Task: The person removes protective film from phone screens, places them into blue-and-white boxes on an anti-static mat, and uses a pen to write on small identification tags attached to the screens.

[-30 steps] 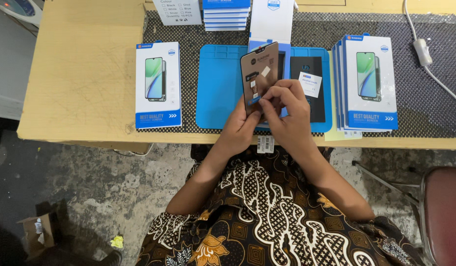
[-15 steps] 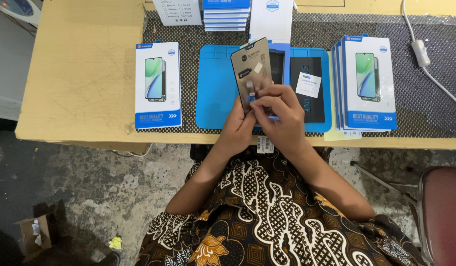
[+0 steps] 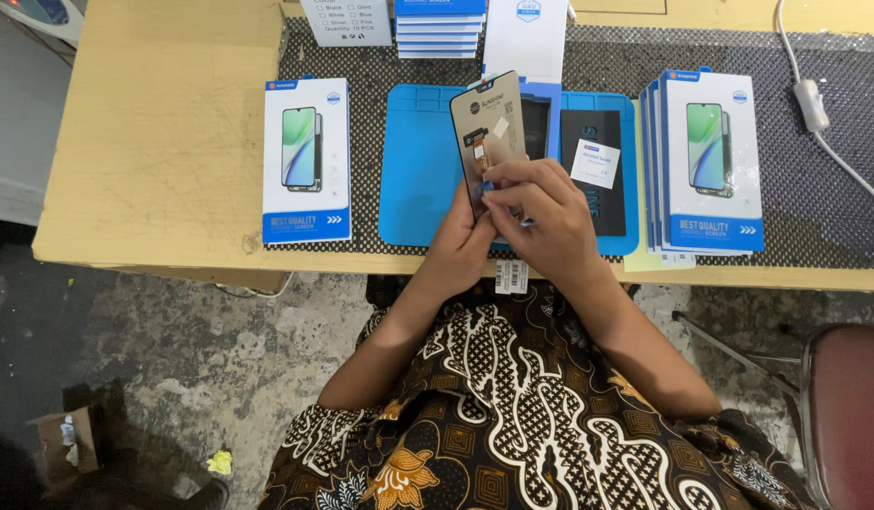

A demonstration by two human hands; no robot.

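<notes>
A: What do the hands hold?

B: Both hold one phone screen panel, with its tan back side up. The left hand grips the lower end from below. The right hand is closed over the same end, and its fingertips pinch at the small flex cable there.

A: Where is the panel?

B: It is lifted and tilted over the blue work mat, near the front edge of the table, about in the middle of its width.

A: What lies around it?

B: On the mat, just right of the panel, is a black pouch with a small white label. Left of the mat lies a single white and blue box showing a phone picture. Right of the mat stands a row of the same boxes, close together. At the back edge there is a small stack of boxes, and a white cable runs along the right side. A red chair stands on the floor at the right.
</notes>
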